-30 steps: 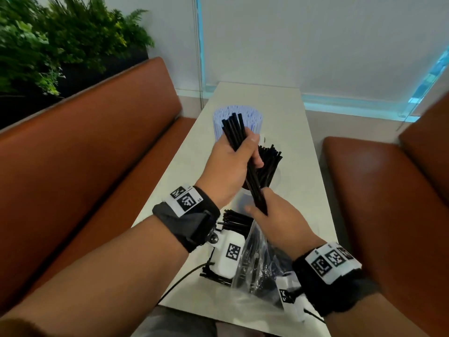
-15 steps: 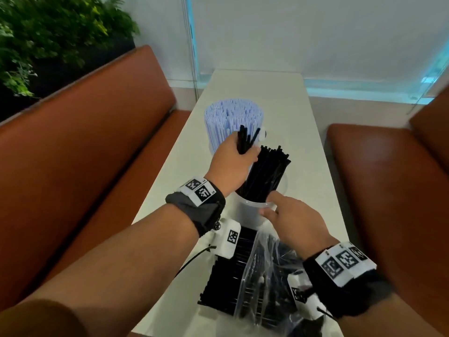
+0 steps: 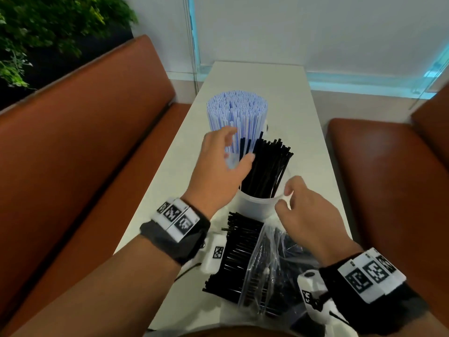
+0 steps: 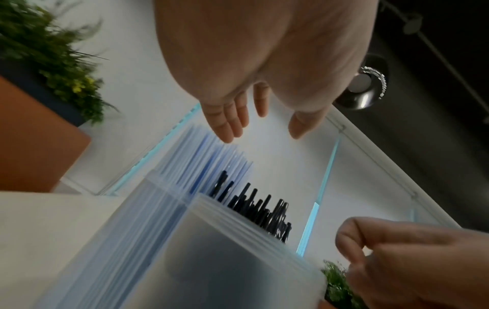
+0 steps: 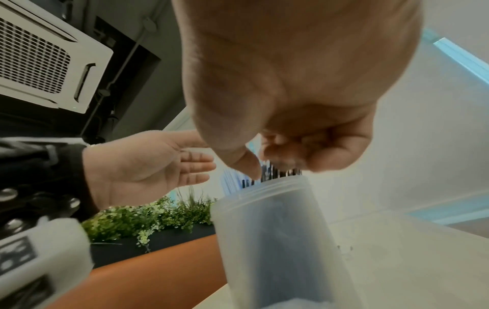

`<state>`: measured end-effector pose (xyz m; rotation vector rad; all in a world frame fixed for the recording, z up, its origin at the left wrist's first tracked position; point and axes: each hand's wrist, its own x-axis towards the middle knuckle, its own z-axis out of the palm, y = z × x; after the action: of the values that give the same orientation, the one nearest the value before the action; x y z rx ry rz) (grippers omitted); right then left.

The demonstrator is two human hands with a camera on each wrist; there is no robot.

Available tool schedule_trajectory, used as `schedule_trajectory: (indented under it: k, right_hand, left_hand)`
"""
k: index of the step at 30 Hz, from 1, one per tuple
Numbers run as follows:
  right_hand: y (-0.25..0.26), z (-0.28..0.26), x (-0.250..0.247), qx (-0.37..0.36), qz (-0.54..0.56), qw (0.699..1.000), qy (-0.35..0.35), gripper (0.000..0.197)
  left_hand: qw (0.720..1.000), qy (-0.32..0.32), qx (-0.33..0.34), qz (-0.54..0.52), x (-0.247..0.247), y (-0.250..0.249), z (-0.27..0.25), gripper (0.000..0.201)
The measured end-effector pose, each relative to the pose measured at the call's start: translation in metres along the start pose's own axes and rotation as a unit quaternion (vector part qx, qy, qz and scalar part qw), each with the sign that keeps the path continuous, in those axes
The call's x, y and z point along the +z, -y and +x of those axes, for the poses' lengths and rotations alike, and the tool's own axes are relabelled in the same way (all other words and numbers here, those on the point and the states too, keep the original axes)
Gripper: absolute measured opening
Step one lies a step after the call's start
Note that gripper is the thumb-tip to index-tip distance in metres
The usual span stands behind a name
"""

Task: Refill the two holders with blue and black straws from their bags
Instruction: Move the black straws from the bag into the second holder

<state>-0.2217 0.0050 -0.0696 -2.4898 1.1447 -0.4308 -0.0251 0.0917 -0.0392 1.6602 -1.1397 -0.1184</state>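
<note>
Our left hand [image 3: 220, 166] was spread wide with straight fingers, holding nothing, hovering between the two cups with the thumb just about at the black straws [image 3: 266, 166]. Looked to us like the open palm was there to keep the leaning bunch from splaying out. Our right hand [image 3: 308, 210] had its fingers curled and pinched the rim of the near holder [image 3: 252, 205], probably to stop that light plastic cup tipping while the straws sat at a slant.

The black straws stood in that near holder, tilted toward the far right and filling only part of the cup, so we'd guess more could still go in. Right behind it, touching or nearly so, was the far holder [image 4: 148, 209] crammed with blue straws [image 3: 237, 115], which looked done. A couple of black ones seemed to stand against the blue bunch, though we couldn't tell which cup they were in.

Closer to us the clear bag [image 3: 264, 268] lay crumpled on the counter [image 3: 303, 113] with a big stack of loose black straws [image 3: 234, 254] lying flat partly under it, handy for the next grab.

The counter was a long pale slab between two brown bench seats [image 3: 85, 142], a frosted window [image 3: 315, 32] at the far end and greenery [image 3: 48, 27] behind the left seat.
</note>
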Motion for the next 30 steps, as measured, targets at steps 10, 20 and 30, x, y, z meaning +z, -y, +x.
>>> schedule_trajectory:
  k: [10,20,30]
  right_hand:
    - [0.015,-0.013,0.043,0.092,-0.168,0.962,0.197,0.046]
    - [-0.006,-0.002,0.047,0.059,-0.055,0.977,0.195,0.022]
    - [-0.006,-0.011,0.036,0.054,-0.038,0.986,0.151,0.025]
  left_hand:
    - [0.975,0.191,0.03,0.112,0.011,0.012,-0.08,0.035]
    - [0.867,0.415,0.067,0.267,0.042,0.03,-0.094,0.048]
    - [0.844,0.414,0.091,0.329,0.059,0.023,-0.093,0.034]
